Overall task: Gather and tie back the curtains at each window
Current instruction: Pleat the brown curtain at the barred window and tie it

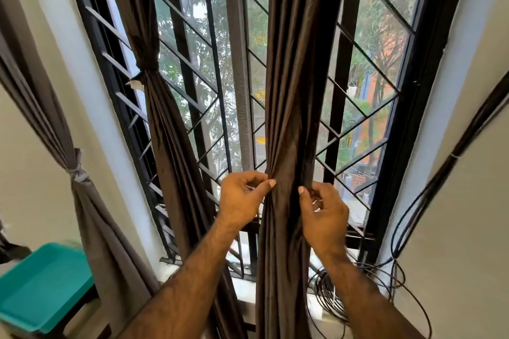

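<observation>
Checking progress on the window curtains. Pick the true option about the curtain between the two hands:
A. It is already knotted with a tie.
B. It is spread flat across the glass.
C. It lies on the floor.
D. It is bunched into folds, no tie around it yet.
D: the left hand and right hand pinch the dark brown curtain into a bunch with no tie visible around it, unlike the tied curtain to the left.

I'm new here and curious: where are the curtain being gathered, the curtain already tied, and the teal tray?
Gathered curtain [292, 91], head view, mid folds.
Tied curtain [150, 69], head view, its knot.
Teal tray [44, 283], head view, its floor.

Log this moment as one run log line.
left hand: gathering centre curtain | right hand: pinching same curtain | left curtain: already tied
</observation>
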The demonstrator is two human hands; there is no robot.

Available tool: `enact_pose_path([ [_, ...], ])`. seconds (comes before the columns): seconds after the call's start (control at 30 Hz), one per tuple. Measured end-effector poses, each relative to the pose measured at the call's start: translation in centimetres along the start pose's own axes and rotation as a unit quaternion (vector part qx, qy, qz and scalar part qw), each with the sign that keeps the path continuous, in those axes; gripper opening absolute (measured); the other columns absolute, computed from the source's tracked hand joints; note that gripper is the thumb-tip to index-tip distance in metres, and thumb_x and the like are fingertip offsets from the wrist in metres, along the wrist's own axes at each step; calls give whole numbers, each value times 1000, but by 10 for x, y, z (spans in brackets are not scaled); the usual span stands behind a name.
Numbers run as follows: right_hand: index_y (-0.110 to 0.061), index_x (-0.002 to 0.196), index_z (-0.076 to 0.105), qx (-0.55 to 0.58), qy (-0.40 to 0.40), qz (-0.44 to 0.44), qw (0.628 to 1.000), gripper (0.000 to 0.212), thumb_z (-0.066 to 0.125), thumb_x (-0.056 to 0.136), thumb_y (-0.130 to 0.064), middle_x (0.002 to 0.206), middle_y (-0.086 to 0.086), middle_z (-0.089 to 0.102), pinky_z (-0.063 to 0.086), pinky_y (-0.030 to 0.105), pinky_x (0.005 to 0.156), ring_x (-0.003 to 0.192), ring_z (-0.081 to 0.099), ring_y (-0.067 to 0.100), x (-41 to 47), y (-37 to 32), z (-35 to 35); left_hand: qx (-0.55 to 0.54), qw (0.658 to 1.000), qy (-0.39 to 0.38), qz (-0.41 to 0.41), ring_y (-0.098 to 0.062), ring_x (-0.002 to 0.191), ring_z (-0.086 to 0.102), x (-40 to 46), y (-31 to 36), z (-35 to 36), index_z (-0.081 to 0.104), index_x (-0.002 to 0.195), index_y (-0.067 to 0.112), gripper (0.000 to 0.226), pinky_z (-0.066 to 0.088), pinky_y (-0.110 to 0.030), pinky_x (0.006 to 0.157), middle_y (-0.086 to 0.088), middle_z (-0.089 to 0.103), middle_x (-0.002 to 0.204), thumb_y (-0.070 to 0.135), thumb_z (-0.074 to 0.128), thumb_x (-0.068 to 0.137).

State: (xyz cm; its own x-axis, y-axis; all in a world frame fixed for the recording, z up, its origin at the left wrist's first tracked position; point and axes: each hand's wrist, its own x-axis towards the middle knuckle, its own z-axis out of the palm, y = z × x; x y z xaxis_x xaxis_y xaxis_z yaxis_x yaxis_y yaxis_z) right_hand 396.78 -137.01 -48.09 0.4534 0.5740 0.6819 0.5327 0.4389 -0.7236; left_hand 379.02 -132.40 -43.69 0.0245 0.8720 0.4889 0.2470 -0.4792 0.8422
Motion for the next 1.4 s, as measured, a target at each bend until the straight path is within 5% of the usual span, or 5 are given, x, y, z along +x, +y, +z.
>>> enact_pose_path([
  [0.17,-18,101,73,-42,117,36,992,11,76,94,-11,90,-3,69,57,39,70,75,65,20,4,9,-6,0,1000,-8,9,-22,73,75,-5,-2,1,84,88,14,7,63,-32,73,1,78,77,20,88,89],
  [0.37,-9,132,72,-189,6,-190,963,31,63,103,-8,106,7,68,55,46,72,85,66,29,-31,13,5,-3,999,-17,32,-10,72,75,-13,7,12,84,86,20,5,60,-23,72,7,79,76,16,87,89],
  [1.03,-7,131,69,-244,-150,-277,917,32,59,101,-12,105,8,64,54,43,74,85,62,26,-36,21,6,64,995,-62,51,-6,79,75,-9,15,9,84,88,22,9,63,-30,82,12,78,79,27,90,85],
  [1.17,-27,120,72,44,-78,23,996,17,63,107,-24,106,-6,68,56,25,78,98,68,13,-11,15,-6,2,997,-81,-4,-7,75,75,-7,16,4,80,79,30,19,61,-29,79,9,78,75,15,90,85],
  [1.4,-9,102,77,301,-215,218,903,17,79,88,-19,99,15,80,64,42,89,95,78,29,33,8,-8,-70,985,-151,-32,-43,93,76,-7,9,-10,82,91,12,22,59,-63,96,-16,80,92,32,89,84],
])
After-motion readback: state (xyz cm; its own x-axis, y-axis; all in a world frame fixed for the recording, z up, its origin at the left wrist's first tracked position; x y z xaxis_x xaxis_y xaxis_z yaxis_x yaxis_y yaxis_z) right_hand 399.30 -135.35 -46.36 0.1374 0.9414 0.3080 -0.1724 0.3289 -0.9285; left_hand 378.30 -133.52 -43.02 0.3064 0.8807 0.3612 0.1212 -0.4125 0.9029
